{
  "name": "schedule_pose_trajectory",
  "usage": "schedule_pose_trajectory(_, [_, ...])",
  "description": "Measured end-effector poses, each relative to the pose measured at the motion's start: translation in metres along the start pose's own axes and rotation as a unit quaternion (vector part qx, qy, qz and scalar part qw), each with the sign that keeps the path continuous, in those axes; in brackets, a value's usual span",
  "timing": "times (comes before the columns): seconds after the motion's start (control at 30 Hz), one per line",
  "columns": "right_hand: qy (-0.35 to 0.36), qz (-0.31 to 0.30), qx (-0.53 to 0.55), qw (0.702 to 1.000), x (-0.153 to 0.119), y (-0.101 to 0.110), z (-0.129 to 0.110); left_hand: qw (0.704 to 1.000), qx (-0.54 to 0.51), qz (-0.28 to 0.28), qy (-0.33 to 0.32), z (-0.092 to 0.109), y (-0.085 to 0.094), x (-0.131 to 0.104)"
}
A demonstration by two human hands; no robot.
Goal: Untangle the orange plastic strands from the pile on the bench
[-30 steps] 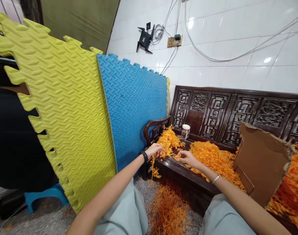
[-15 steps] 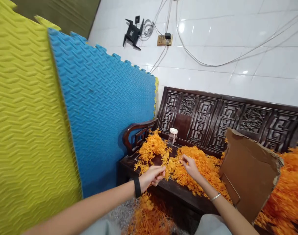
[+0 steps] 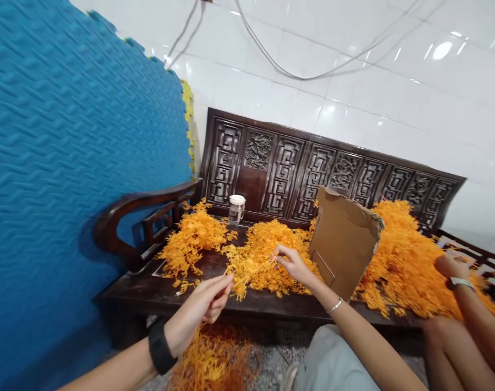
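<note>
My left hand (image 3: pixel 215 297), with a black band at its wrist, is closed on the stem end of a yellow-orange artificial sprig (image 3: pixel 241 265) above the front of the dark wooden bench (image 3: pixel 267 308). My right hand (image 3: pixel 291 263), with a silver bracelet, pinches the sprig's other side between thumb and fingertips. Behind and around the sprig lie a small orange foliage pile (image 3: pixel 196 236) on the left and a larger pile (image 3: pixel 278 239) in the middle. More orange strands (image 3: pixel 209 361) hang or lie below the bench edge.
A lidded clear jug (image 3: pixel 236 209) stands by the bench back. Right of the middle pile leans a cardboard sheet (image 3: pixel 345 241). Beyond it are a big orange heap (image 3: pixel 406 260) and another person's hand (image 3: pixel 455 265). A blue foam mat (image 3: pixel 88 136) stands at left.
The view has swung right, bringing the other person's hands and leg into sight; the router and most of the yellow mat have left it. Both my hands still hold the sprig.
</note>
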State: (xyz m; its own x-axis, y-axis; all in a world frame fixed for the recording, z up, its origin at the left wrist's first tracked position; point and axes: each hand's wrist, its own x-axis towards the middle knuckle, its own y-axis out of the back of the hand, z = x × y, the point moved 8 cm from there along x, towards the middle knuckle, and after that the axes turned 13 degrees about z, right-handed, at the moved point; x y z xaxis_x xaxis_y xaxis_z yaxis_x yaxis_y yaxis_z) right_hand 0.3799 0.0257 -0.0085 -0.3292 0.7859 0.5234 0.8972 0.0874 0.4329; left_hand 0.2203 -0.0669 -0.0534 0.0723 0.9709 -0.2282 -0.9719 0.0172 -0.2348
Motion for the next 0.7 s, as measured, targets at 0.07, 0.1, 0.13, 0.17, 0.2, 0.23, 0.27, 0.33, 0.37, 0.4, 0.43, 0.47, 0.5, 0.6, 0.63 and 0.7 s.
schedule_pose_trajectory(0.07, [-0.023,-0.013,0.024,0.999,0.001,-0.001,0.001,0.999,-0.039,0.006,0.015,0.001,-0.002,-0.003])
schedule_pose_trajectory(0.1, [-0.036,-0.024,0.036,0.998,0.001,-0.002,0.002,0.998,-0.056,0.008,0.028,0.000,-0.003,-0.004])
schedule_pose_trajectory(0.13, [-0.047,-0.035,0.047,0.997,0.001,-0.004,0.004,0.997,-0.069,0.010,0.044,-0.003,-0.003,-0.005])
schedule_pose_trajectory(0.17, [-0.055,-0.042,0.056,0.996,0.002,-0.006,0.005,0.995,-0.076,0.012,0.057,-0.005,-0.003,-0.005])
schedule_pose_trajectory(0.2, [-0.061,-0.044,0.063,0.995,0.002,-0.008,0.007,0.994,-0.081,0.016,0.064,-0.007,-0.003,-0.005])
schedule_pose_trajectory(0.23, [-0.065,-0.042,0.068,0.995,0.003,-0.009,0.008,0.994,-0.084,0.021,0.067,-0.007,-0.002,-0.004])
schedule_pose_trajectory(0.27, [-0.068,-0.039,0.073,0.994,0.004,-0.011,0.008,0.994,-0.087,0.028,0.066,-0.008,-0.001,-0.004])
schedule_pose_trajectory(0.33, [-0.073,-0.034,0.081,0.993,0.005,-0.015,0.009,0.993,-0.094,0.040,0.061,-0.007,0.000,-0.004])
schedule_pose_trajectory(0.37, [-0.074,-0.034,0.083,0.993,0.006,-0.017,0.010,0.993,-0.098,0.045,0.058,-0.007,0.002,-0.004])
schedule_pose_trajectory(0.4, [-0.076,-0.037,0.083,0.993,0.006,-0.019,0.011,0.992,-0.100,0.048,0.057,-0.008,0.003,-0.004])
schedule_pose_trajectory(0.43, [-0.076,-0.039,0.078,0.993,0.007,-0.019,0.013,0.992,-0.101,0.051,0.058,-0.009,0.006,-0.005])
schedule_pose_trajectory(0.47, [-0.075,-0.029,0.069,0.994,0.008,-0.014,0.015,0.992,-0.100,0.055,0.059,-0.010,0.009,-0.007])
schedule_pose_trajectory(0.5, [-0.072,-0.005,0.055,0.996,0.009,-0.005,0.018,0.991,-0.097,0.061,0.063,-0.011,0.015,-0.009])
schedule_pose_trajectory(0.6, [-0.056,0.140,-0.013,0.988,0.009,0.043,0.028,0.990,-0.076,0.096,0.075,-0.014,0.037,-0.017])
schedule_pose_trajectory(0.63, [-0.053,0.175,-0.042,0.982,0.008,0.057,0.031,0.990,-0.063,0.108,0.070,-0.013,0.045,-0.020])
schedule_pose_trajectory(0.7, [-0.025,0.180,-0.104,0.978,0.009,0.067,0.033,0.993,-0.026,0.112,0.039,-0.009,0.055,-0.024])
